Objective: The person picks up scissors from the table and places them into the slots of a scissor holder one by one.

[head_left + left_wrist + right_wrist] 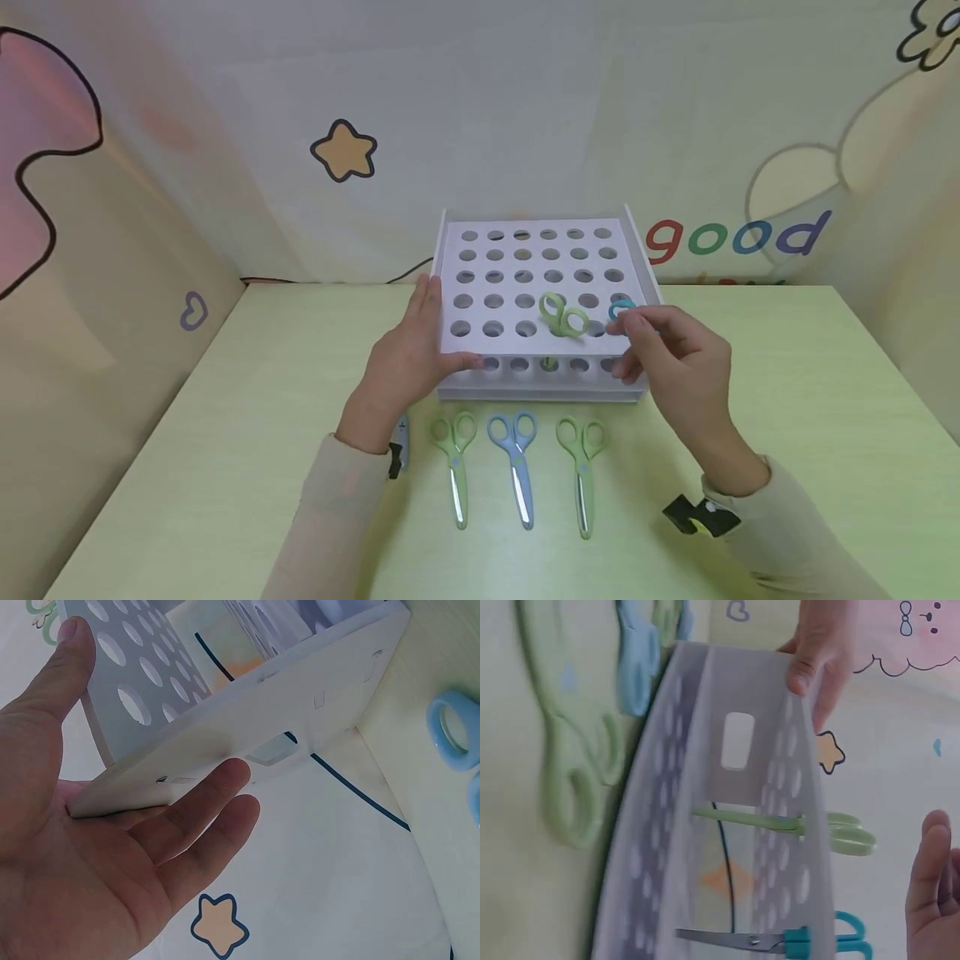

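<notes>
A white two-tier rack (510, 343) with rows of round holes stands at the back of the table. My left hand (405, 354) grips its left side panel, thumb at the front corner of the top shelf and fingers along the outside. Green scissors (562, 318) hang blades-down through a front-row hole, handles above the shelf. Teal scissors (795, 943) also sit blades-down in the rack, farther right. Beside their handles is my right hand (686, 367), fingers loosely bent; the right wrist view shows a gap between its fingers and the handles.
In front of the rack lie green scissors (454, 454), blue scissors (517, 457) and another green pair (582, 462), handles toward the rack. A blue item (403, 437) is partly hidden by the left wrist. A printed cloth backdrop (525, 108) rises close behind the rack.
</notes>
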{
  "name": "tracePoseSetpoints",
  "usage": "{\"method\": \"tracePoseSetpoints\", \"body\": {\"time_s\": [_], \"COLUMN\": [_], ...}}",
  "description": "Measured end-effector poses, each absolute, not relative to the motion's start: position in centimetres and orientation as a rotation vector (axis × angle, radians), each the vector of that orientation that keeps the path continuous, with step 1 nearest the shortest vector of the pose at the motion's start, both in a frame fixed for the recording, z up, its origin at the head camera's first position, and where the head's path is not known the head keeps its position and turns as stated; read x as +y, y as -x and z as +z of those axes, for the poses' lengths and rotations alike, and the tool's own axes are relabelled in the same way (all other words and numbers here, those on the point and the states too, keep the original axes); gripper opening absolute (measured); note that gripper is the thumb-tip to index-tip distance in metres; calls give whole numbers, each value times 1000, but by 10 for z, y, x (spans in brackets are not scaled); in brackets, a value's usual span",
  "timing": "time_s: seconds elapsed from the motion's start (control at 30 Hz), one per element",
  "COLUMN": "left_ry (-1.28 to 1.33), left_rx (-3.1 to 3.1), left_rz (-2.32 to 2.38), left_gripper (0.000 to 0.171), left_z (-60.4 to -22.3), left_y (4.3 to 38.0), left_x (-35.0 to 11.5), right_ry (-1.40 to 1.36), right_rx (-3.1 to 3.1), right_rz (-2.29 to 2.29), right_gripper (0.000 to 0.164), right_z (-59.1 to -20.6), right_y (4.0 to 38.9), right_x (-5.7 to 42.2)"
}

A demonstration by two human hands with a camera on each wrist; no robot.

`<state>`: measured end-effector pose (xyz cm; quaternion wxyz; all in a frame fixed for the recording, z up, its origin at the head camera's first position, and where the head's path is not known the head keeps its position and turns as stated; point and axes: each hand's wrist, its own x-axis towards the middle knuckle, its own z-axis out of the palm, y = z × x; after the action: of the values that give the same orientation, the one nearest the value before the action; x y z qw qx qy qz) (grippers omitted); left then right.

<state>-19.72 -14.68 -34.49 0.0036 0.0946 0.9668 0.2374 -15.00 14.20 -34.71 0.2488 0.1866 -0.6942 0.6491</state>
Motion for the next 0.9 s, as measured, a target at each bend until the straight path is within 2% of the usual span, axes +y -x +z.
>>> {"method": "tracePoseSetpoints", "body": {"time_s": [0.13,0.37,0.63,0.9], "left_ry": [-308,-285,-295,-312], "left_rx": [3028,3012,3013,3017], "left_rz": [738,766,786,809], "left_gripper": [123,124,124,124], "left_z": [-342,-344,-345,-347], "left_y": [197,198,197,198], "left_x": [-146,-147,-147,-148], "right_ry": [-589,-487,-469,-523], "right_rx": [-1906,-2212,-2651,-2856], "right_rz": [1855,1859,1382,1270], "right_gripper": [11,10,13,21], "right_z": [-369,-403,-422,-436], "right_y": [142,138,142,145], "right_x": [151,162,169,173]}}
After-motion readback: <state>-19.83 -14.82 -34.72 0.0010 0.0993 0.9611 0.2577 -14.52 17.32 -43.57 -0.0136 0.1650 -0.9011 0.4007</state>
